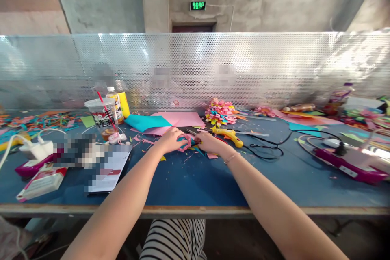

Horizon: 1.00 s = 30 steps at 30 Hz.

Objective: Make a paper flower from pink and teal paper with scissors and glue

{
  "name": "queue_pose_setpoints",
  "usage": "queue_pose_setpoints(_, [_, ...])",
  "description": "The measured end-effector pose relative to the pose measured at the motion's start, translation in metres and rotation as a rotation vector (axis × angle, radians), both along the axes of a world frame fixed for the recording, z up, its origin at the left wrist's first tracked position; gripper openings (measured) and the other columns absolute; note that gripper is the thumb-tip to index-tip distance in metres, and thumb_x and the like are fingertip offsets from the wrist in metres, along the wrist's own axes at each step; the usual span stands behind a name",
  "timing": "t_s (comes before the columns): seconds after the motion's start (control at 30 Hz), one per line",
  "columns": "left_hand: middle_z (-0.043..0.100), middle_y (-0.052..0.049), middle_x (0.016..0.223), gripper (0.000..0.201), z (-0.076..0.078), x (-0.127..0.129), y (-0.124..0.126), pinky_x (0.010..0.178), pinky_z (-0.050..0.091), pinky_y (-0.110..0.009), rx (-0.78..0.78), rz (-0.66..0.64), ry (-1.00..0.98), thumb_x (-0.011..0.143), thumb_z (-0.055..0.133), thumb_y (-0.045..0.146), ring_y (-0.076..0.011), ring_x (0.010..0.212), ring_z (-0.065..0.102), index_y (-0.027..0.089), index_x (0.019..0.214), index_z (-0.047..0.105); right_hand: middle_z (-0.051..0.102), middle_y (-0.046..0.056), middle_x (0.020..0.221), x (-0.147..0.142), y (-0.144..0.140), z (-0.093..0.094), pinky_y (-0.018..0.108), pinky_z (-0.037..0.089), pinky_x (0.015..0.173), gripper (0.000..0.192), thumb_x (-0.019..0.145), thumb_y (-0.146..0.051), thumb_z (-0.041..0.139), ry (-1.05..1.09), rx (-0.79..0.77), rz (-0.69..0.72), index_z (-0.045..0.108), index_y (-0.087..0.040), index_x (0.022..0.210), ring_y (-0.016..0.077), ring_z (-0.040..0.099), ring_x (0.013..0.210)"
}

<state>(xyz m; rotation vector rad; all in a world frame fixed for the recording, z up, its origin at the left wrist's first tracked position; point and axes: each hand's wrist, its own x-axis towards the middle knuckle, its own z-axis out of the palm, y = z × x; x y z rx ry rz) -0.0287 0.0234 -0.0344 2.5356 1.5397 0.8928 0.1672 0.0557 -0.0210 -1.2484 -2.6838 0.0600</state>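
In the head view, my left hand (169, 140) is closed on pink and blue paper (184, 142) just above the blue table. My right hand (210, 143) is closed beside it, wrapped round scissors (191, 131) whose dark blades point away to the left; most of the handle is hidden by my fingers. Both hands nearly touch. Paper scraps lie under and around them. Beyond the hands are a pink sheet (185, 118) and a folded blue sheet (146, 122). A yellow glue gun (230, 135) lies right of my right hand, near a ball of colourful paper strips (219, 112).
At left stand a plastic cup (102, 120) with a red straw and a bottle (113, 99); a phone-like tablet (112, 168) and a small box (44, 180) lie nearer. A black cable (268, 152) and purple power strip (350, 166) are at right. A perforated metal screen (183, 61) stands behind.
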Motion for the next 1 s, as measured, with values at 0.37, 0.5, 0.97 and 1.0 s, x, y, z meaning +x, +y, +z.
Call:
queue_pose_setpoints(0.37, [0.057,-0.007,0.108,0.04,0.002,0.004,-0.008,0.092,0.04,-0.037,-0.001,-0.056,0.074,0.063,0.065,0.033,-0.0245,0.105,0.051,0.026,0.102,0.061,0.058,0.017,0.104,-0.001,0.011,-0.015,0.028,0.035,0.087,0.031,0.07,-0.004,0.046,-0.064,0.132,-0.066,0.06,-0.007,0.097,0.0235,0.051,0.101])
queue_pose_setpoints(0.5, [0.057,-0.005,0.108,0.044,0.009,0.003,-0.013,0.094,0.038,-0.037,0.049,-0.081,0.09,0.059,0.065,0.026,-0.0246,0.104,0.05,0.026,0.103,0.059,0.058,0.017,0.104,-0.005,0.007,-0.017,0.029,0.034,0.088,0.031,0.073,-0.002,0.042,-0.029,0.154,-0.097,0.06,-0.008,0.098,0.0232,0.051,0.101])
queue_pose_setpoints(0.97, [0.06,-0.006,0.089,0.036,0.002,-0.016,0.008,0.081,0.043,-0.032,0.081,0.137,-0.547,0.089,0.022,0.037,-0.0178,0.089,0.055,0.019,0.101,0.051,0.058,0.018,0.105,-0.009,0.057,0.023,0.03,0.039,0.083,0.03,0.073,-0.006,0.049,-0.34,0.251,-0.116,0.064,-0.01,0.099,0.0228,0.052,0.101])
queue_pose_setpoints(1.0, [0.059,-0.005,0.086,0.036,0.001,-0.018,0.011,0.079,0.043,-0.031,0.109,0.167,-0.589,0.09,0.021,0.038,-0.0173,0.085,0.055,0.019,0.097,0.051,0.06,0.017,0.102,-0.011,0.064,0.024,0.03,0.039,0.082,0.029,0.071,-0.005,0.051,-0.365,0.251,-0.111,0.066,-0.009,0.095,0.0225,0.053,0.099])
